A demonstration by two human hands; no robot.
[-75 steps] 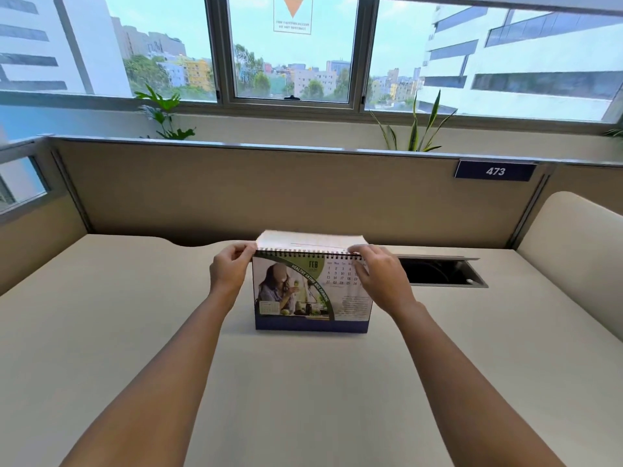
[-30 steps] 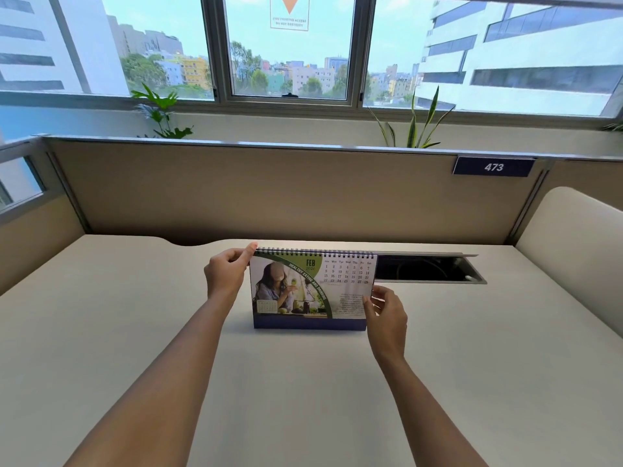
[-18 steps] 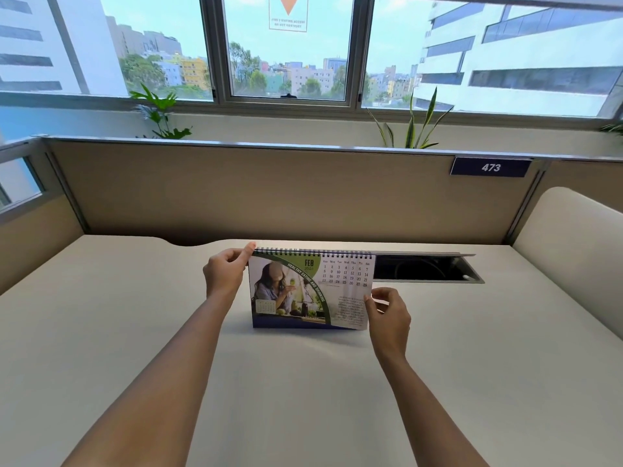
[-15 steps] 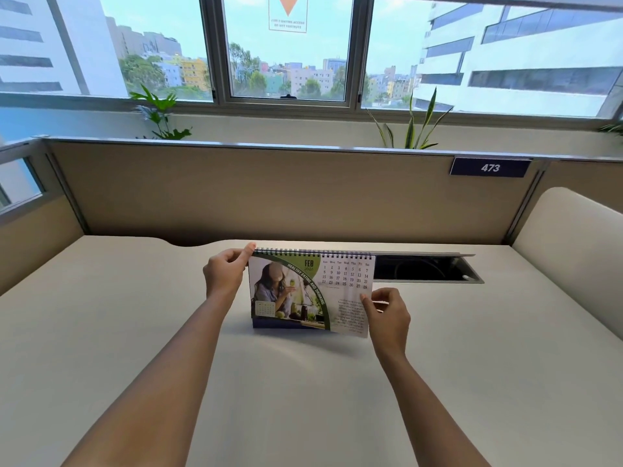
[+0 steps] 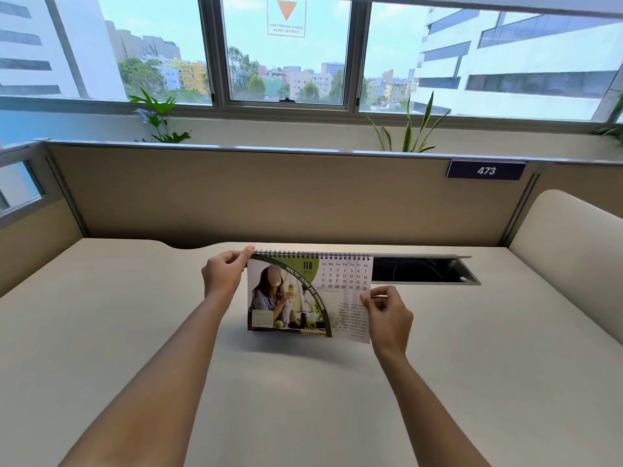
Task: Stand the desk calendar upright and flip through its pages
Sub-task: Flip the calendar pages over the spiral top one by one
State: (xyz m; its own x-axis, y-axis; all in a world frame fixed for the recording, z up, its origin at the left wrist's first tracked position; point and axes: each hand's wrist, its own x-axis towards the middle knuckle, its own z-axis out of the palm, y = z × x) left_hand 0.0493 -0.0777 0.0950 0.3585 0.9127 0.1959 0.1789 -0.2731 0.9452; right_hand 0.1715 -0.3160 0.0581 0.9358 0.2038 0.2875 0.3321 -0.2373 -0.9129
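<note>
The left hand (image 5: 224, 276) pinches the top left corner of the calendar (image 5: 308, 296), which stands near the back edge of the desk (image 5: 135, 332), while the right hand (image 5: 387, 313) pinches the front page's right edge, lifting it.

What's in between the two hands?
The desk calendar, standing on the desk: left hand at its top corner, right hand pinching the February page. Head view.
</note>
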